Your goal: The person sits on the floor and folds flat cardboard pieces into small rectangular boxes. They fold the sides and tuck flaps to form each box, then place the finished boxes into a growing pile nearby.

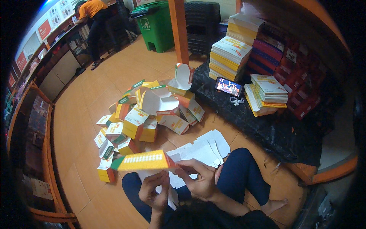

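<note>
A partly folded food carton (142, 161), yellow with a green end and a row of white shapes, is raised above my lap. My left hand (155, 191) pinches its near side, fingers closed on the cardboard. The fingers of my right hand (200, 178) close on the carton's right corner. Just beyond, several flat carton blanks (207, 149) lie overlapped on the floor with their pale sides up. Farther out is a heap of folded cartons (133, 122) in yellow, orange, green and white, some with lids standing up.
On a black-covered platform (244, 124) to the right stand a tall stack of flat cartons (230, 51), a smaller stack (267, 91), and a lit phone (228, 87). An orange post (178, 32) and green bin (155, 28) stand beyond. A person (97, 23) bends over the far-left counter.
</note>
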The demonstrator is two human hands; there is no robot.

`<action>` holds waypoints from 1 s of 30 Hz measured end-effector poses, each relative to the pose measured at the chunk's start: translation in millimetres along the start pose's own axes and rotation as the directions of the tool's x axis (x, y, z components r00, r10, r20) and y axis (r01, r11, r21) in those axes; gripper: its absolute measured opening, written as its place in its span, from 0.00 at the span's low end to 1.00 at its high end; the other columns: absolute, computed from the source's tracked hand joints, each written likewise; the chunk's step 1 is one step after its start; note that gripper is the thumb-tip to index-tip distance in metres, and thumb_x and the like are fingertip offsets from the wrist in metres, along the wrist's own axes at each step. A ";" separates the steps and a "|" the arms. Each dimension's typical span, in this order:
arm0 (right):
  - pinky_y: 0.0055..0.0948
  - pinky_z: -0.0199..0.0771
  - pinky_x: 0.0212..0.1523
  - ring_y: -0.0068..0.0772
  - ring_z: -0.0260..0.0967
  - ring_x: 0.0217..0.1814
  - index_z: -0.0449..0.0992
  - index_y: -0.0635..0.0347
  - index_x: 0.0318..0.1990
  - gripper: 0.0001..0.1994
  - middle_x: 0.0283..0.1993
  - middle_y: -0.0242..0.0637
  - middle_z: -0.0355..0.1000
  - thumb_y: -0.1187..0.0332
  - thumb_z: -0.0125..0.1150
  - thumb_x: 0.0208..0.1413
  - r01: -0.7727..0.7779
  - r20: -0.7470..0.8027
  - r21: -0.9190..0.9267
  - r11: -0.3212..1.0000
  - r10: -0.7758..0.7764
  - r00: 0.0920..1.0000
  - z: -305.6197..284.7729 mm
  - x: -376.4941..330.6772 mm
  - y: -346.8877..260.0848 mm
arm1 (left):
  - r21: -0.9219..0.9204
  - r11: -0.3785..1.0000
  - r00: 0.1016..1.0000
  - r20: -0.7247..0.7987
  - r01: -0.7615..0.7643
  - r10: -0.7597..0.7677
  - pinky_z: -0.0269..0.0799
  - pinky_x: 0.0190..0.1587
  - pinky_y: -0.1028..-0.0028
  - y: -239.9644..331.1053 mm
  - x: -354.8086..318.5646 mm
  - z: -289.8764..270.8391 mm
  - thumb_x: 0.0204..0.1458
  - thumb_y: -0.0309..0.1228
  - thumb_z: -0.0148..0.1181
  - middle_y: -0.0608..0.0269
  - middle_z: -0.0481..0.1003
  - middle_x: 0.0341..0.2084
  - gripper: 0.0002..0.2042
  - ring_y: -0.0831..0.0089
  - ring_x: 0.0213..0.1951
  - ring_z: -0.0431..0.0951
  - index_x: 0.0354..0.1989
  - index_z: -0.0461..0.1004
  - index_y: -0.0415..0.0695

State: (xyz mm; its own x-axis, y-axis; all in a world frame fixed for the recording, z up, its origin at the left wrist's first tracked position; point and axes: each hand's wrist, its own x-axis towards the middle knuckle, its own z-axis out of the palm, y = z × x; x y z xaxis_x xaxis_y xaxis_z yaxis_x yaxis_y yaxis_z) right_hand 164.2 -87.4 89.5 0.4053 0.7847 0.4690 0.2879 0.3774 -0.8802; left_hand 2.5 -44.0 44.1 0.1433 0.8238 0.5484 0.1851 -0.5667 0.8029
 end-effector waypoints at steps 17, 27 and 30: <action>0.37 0.78 0.41 0.44 0.74 0.40 0.76 0.61 0.42 0.16 0.38 0.39 0.75 0.83 0.68 0.43 0.297 0.093 -0.216 0.930 -0.283 0.955 5.7 -0.4 13.5 | -0.677 0.498 0.797 0.229 0.543 -0.559 0.75 0.56 0.68 23.4 0.5 17.6 0.61 0.25 0.59 0.58 0.76 0.51 0.14 0.67 0.48 0.79 0.52 0.75 0.30; 0.36 0.75 0.40 0.41 0.75 0.37 0.74 0.62 0.34 0.10 0.37 0.40 0.76 0.80 0.70 0.46 0.248 0.064 -0.056 0.967 -0.245 0.968 1.8 -0.2 11.4 | -0.644 0.471 0.759 0.280 0.602 -0.588 0.71 0.55 0.71 21.3 -2.7 18.1 0.57 0.21 0.64 0.57 0.78 0.48 0.11 0.70 0.48 0.78 0.48 0.79 0.31; 0.35 0.75 0.42 0.41 0.75 0.40 0.74 0.63 0.34 0.08 0.37 0.40 0.76 0.77 0.70 0.50 0.206 0.138 -0.019 0.978 -0.201 0.970 -6.5 1.2 10.5 | -0.660 0.480 0.782 0.282 0.579 -0.555 0.72 0.55 0.71 20.6 -3.0 20.3 0.57 0.21 0.64 0.56 0.78 0.49 0.13 0.70 0.49 0.78 0.50 0.77 0.32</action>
State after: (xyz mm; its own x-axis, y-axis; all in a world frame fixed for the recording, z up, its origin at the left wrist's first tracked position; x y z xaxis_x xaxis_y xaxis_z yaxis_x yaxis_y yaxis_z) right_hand 173.3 -85.7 81.4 0.2150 0.7529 0.6220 0.3813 0.5216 -0.7632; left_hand 25.6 -58.5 54.3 0.2839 0.9553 -0.0829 -0.4695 0.2139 0.8566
